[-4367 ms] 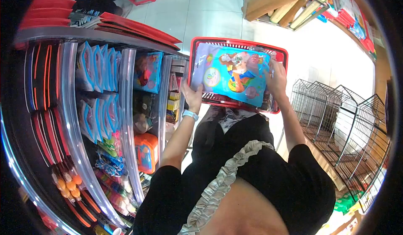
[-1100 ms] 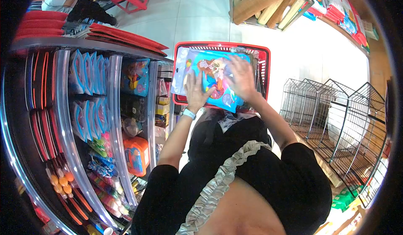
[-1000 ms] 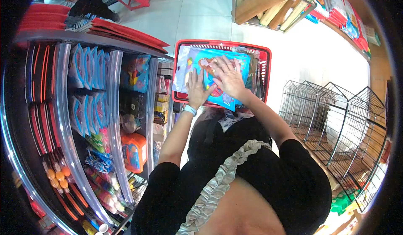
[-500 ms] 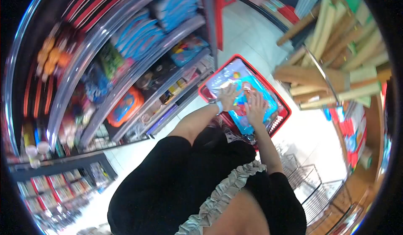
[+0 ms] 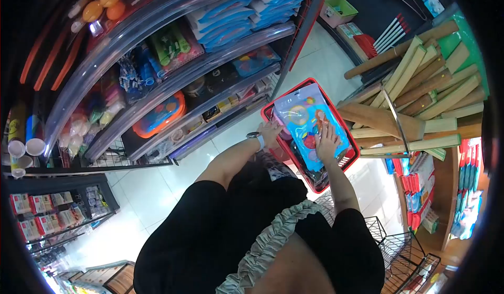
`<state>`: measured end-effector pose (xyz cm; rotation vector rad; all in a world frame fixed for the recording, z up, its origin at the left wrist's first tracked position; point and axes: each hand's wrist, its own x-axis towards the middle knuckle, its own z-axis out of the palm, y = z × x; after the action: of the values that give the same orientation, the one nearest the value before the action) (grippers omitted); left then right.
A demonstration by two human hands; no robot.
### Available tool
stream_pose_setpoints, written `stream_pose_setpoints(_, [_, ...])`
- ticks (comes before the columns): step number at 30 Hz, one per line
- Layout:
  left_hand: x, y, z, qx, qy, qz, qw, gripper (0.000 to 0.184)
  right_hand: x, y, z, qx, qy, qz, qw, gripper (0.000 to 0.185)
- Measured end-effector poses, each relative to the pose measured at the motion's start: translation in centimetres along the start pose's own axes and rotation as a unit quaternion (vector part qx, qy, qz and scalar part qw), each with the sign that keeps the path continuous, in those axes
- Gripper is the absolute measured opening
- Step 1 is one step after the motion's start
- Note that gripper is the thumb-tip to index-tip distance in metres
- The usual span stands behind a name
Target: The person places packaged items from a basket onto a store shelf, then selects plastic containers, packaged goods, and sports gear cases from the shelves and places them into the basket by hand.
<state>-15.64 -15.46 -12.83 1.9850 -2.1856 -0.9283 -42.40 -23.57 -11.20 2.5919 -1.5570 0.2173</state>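
A red shopping basket (image 5: pixel 311 81) stands in front of me with packaged goods in it. On top lie a lavender packet (image 5: pixel 287 104) and a bright blue packet (image 5: pixel 311 131) printed with colourful shapes. My right hand (image 5: pixel 326 142) rests flat on the blue packet, fingers stretched out. At the basket's left side is my left hand (image 5: pixel 269 132), fingers extended by the rim and the lavender packet's edge; it grips nothing that I can see. A watch (image 5: pixel 256 136) is on the left wrist. Dark items under the packets are mostly hidden.
Left, a curved shelf unit (image 5: pixel 210 52) holds stacked blue-and-white packs (image 5: pixel 220 21) and an orange-rimmed box (image 5: pixel 160 116). To the right, wooden rolling pins and boards (image 5: pixel 415 91) jut toward the basket. Black wire baskets (image 5: pixel 401 252) stand at lower right.
My left hand has moved off the top of the packets to the basket's left side. My right hand stays on the blue packet. The view has shifted and become sharper.
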Motion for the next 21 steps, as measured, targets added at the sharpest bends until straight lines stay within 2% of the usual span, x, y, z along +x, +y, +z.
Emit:
stream_pose_setpoints(2, [-1.3,-1.0,1.2,-0.019,-0.024,-0.023,0.999,0.083,-0.1,0.1,0.3,-0.007,-0.011,0.006,1.000,0.067])
stream_pose_setpoints(3, [-1.8,-1.4,1.8,-0.028,-0.039,-0.030,0.998,0.082,0.2,-0.5,-1.0,0.005,-0.050,0.024,0.998,0.067])
stream_pose_setpoints(6, [-4.3,-1.8,0.8,-0.033,-0.114,-0.032,0.992,0.077,0.5,-1.0,-1.1,0.011,-0.074,0.043,0.996,0.066])
stream_pose_setpoints(12, [-5.3,-3.1,2.7,-0.080,-0.117,-0.078,0.987,0.069,0.3,-2.5,-0.5,-0.003,-0.088,0.101,0.991,0.068])
stream_pose_setpoints(16, [-4.5,-2.7,3.4,-0.167,0.017,-0.046,0.985,0.048,-0.2,-3.7,-2.0,0.047,-0.046,0.119,0.991,0.063])
stream_pose_setpoints(18, [-4.2,-1.6,2.5,-0.195,0.067,-0.026,0.978,0.039,-0.8,-3.2,-1.5,0.075,0.005,0.097,0.992,0.063])
stream_pose_setpoints(21, [-2.2,-0.5,3.4,-0.221,0.146,0.025,0.964,0.032,-1.9,-2.3,-2.0,0.096,0.030,0.084,0.991,0.060])
